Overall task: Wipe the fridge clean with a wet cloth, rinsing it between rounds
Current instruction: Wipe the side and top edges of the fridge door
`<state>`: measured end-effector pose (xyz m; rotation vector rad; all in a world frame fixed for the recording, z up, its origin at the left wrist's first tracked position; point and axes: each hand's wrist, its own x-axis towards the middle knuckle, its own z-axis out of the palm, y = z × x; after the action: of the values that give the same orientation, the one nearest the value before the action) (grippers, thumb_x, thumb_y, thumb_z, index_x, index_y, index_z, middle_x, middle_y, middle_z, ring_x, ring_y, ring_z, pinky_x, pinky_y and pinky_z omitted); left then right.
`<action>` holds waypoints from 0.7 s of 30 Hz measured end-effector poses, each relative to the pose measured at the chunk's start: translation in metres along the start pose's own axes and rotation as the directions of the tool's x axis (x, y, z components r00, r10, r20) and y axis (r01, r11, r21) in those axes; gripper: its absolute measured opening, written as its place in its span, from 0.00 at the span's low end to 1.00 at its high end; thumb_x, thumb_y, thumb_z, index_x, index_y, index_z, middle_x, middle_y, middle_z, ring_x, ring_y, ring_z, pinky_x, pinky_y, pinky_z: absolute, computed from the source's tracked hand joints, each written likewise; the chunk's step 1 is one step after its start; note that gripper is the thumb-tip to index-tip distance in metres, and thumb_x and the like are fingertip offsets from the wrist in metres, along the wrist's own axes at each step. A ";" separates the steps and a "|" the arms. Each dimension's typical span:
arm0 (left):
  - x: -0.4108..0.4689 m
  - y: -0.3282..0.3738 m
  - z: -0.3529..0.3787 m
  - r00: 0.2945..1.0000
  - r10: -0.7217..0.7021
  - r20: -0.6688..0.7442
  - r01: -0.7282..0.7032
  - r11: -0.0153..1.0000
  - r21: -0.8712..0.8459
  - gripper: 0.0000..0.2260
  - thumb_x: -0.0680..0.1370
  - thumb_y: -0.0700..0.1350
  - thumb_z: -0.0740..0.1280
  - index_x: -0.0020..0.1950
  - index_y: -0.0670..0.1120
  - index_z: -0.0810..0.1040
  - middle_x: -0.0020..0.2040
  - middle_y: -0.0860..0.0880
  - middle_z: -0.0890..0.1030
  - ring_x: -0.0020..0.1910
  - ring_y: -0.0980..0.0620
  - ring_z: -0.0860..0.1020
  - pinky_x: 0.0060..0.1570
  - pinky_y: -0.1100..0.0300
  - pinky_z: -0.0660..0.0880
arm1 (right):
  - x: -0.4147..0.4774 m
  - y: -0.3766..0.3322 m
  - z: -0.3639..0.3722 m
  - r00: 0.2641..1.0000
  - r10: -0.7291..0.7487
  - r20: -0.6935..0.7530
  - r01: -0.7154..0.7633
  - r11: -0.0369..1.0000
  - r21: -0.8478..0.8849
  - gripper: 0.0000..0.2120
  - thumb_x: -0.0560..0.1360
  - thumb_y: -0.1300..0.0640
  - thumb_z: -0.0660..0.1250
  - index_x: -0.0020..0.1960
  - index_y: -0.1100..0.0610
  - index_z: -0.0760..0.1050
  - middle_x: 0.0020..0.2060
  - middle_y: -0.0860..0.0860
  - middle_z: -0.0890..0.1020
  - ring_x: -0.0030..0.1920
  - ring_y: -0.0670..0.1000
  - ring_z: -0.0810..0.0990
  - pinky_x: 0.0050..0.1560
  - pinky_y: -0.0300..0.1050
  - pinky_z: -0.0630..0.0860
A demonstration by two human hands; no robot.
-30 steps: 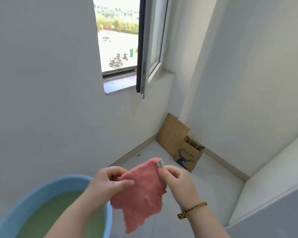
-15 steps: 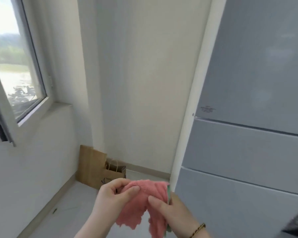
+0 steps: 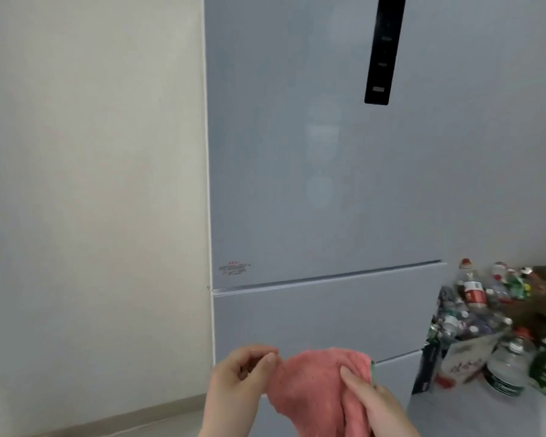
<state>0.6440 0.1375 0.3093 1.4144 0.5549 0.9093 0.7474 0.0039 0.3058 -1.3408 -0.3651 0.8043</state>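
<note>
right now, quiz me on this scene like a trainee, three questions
1. True or false: only the right hand holds the pink fluffy cloth.
2. The heap of plastic bottles lies where from the tall pale-blue fridge? A left, B right, C on top.
3. Which fridge door carries the black vertical control panel?
Key: 1 false, the left hand pinches it too; 2 B; 3 the top door.

The sticker (image 3: 234, 269) on the fridge (image 3: 297, 152) and the bottle labels (image 3: 473, 293) are unreadably blurred.

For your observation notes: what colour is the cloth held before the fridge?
Pink cloth, clearest in the head view.
</note>
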 end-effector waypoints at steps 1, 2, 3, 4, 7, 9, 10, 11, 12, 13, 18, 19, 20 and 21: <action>0.016 0.002 0.012 0.999 0.020 0.032 -0.020 1.000 0.002 0.22 0.71 0.28 0.66 0.23 0.49 0.80 0.25 0.52 0.81 0.25 0.63 0.76 0.27 0.72 0.71 | 0.007 -0.005 -0.006 1.000 -0.009 0.001 0.009 1.000 0.023 0.16 0.63 0.53 0.72 0.45 0.62 0.77 0.25 0.52 0.82 0.34 0.52 0.80 0.39 0.43 0.77; 0.026 0.004 0.020 0.998 0.046 0.048 -0.047 0.999 0.017 0.22 0.71 0.28 0.66 0.23 0.50 0.80 0.26 0.53 0.81 0.25 0.63 0.76 0.28 0.72 0.71 | 0.012 -0.009 -0.011 0.999 -0.015 -0.031 0.017 0.998 0.054 0.17 0.66 0.52 0.72 0.47 0.63 0.77 0.26 0.52 0.82 0.34 0.52 0.80 0.39 0.44 0.77; 0.037 0.006 0.034 0.995 0.071 0.074 -0.073 0.997 0.032 0.21 0.71 0.29 0.66 0.25 0.51 0.80 0.27 0.54 0.81 0.25 0.63 0.75 0.29 0.73 0.71 | 0.021 -0.016 -0.022 0.995 -0.033 -0.094 0.042 0.995 0.096 0.13 0.71 0.55 0.70 0.46 0.65 0.77 0.25 0.53 0.82 0.31 0.51 0.81 0.36 0.43 0.76; 0.045 0.007 0.048 0.990 0.090 0.110 -0.096 0.994 0.054 0.19 0.71 0.30 0.66 0.28 0.52 0.80 0.27 0.55 0.82 0.26 0.64 0.75 0.30 0.74 0.71 | 0.029 -0.023 -0.032 0.985 -0.040 -0.168 0.064 0.987 0.146 0.09 0.74 0.59 0.67 0.44 0.66 0.77 0.24 0.54 0.82 0.28 0.50 0.81 0.33 0.43 0.76; 0.062 0.010 0.082 0.971 0.164 0.176 -0.187 0.974 0.126 0.14 0.73 0.33 0.66 0.34 0.52 0.79 0.35 0.56 0.81 0.32 0.66 0.75 0.35 0.77 0.69 | 0.042 -0.046 -0.052 0.971 -0.067 -0.231 0.140 0.938 0.318 0.11 0.76 0.59 0.61 0.44 0.67 0.75 0.27 0.60 0.82 0.29 0.52 0.82 0.27 0.44 0.78; 0.072 0.012 0.104 0.962 0.196 0.191 -0.228 0.959 0.166 0.13 0.73 0.34 0.66 0.36 0.52 0.78 0.38 0.57 0.80 0.34 0.66 0.75 0.35 0.77 0.68 | 0.053 -0.056 -0.070 0.955 -0.102 -0.278 0.196 0.922 0.334 0.12 0.77 0.58 0.60 0.46 0.68 0.75 0.28 0.61 0.82 0.30 0.53 0.82 0.25 0.42 0.78; 0.078 0.012 0.120 0.955 0.223 0.195 -0.259 0.949 0.181 0.13 0.73 0.34 0.66 0.37 0.52 0.78 0.38 0.58 0.80 0.34 0.67 0.74 0.35 0.78 0.68 | 0.060 -0.065 -0.083 0.948 -0.119 -0.296 0.218 0.919 0.328 0.12 0.77 0.59 0.60 0.47 0.68 0.74 0.30 0.62 0.82 0.29 0.53 0.83 0.24 0.42 0.78; 0.083 0.012 0.131 0.948 0.251 0.194 -0.288 0.938 0.192 0.13 0.73 0.34 0.66 0.37 0.53 0.78 0.36 0.60 0.80 0.35 0.67 0.74 0.36 0.78 0.68 | 0.067 -0.071 -0.093 0.945 -0.129 -0.301 0.230 0.916 0.329 0.12 0.77 0.59 0.59 0.48 0.69 0.74 0.31 0.63 0.82 0.29 0.54 0.83 0.24 0.42 0.77; 0.089 0.012 0.142 0.940 0.286 0.186 -0.322 0.924 0.205 0.14 0.73 0.34 0.65 0.37 0.54 0.77 0.37 0.63 0.80 0.37 0.67 0.74 0.37 0.78 0.67 | 0.075 -0.078 -0.102 0.939 -0.155 -0.306 0.259 0.906 0.336 0.11 0.77 0.61 0.59 0.48 0.69 0.74 0.31 0.63 0.82 0.30 0.54 0.83 0.26 0.44 0.78; 0.093 0.013 0.152 0.928 0.326 0.180 -0.361 0.905 0.223 0.15 0.73 0.34 0.65 0.38 0.55 0.77 0.38 0.69 0.78 0.38 0.66 0.74 0.38 0.78 0.67 | 0.082 -0.085 -0.108 0.941 -0.169 -0.294 0.269 0.901 0.342 0.10 0.78 0.62 0.58 0.49 0.68 0.75 0.32 0.62 0.82 0.33 0.56 0.83 0.29 0.47 0.78; 0.110 0.018 0.237 0.858 0.502 0.110 -0.505 0.785 0.360 0.19 0.74 0.34 0.65 0.40 0.60 0.72 0.43 0.66 0.74 0.45 0.61 0.73 0.43 0.75 0.65 | 0.121 -0.120 -0.173 0.908 -0.288 -0.305 0.367 0.896 0.248 0.09 0.77 0.66 0.58 0.42 0.61 0.76 0.34 0.58 0.82 0.39 0.57 0.79 0.48 0.55 0.75; 0.113 0.019 0.254 0.839 0.537 0.092 -0.527 0.757 0.387 0.19 0.74 0.35 0.65 0.41 0.61 0.71 0.47 0.66 0.72 0.47 0.61 0.72 0.45 0.73 0.64 | 0.131 -0.122 -0.187 0.895 -0.299 -0.332 0.382 0.897 0.223 0.10 0.77 0.66 0.60 0.40 0.61 0.76 0.33 0.58 0.81 0.38 0.57 0.79 0.49 0.55 0.74; 0.116 0.018 0.276 0.813 0.578 0.068 -0.551 0.726 0.412 0.17 0.74 0.36 0.65 0.41 0.61 0.72 0.49 0.66 0.71 0.48 0.61 0.71 0.47 0.73 0.63 | 0.144 -0.126 -0.206 0.877 -0.307 -0.370 0.394 0.900 0.186 0.10 0.77 0.65 0.61 0.39 0.61 0.77 0.31 0.57 0.81 0.37 0.56 0.78 0.48 0.54 0.74; 0.120 0.015 0.296 0.784 0.619 0.043 -0.569 0.690 0.447 0.13 0.74 0.40 0.64 0.41 0.60 0.73 0.49 0.66 0.70 0.50 0.61 0.70 0.48 0.73 0.62 | 0.153 -0.129 -0.221 0.858 -0.332 -0.393 0.413 0.900 0.142 0.11 0.77 0.64 0.61 0.38 0.61 0.78 0.27 0.54 0.80 0.33 0.55 0.78 0.45 0.52 0.74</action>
<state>0.9455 0.0585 0.3807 2.0320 0.3893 1.4596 1.0380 -0.0503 0.3479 -1.1278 -0.2256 0.2510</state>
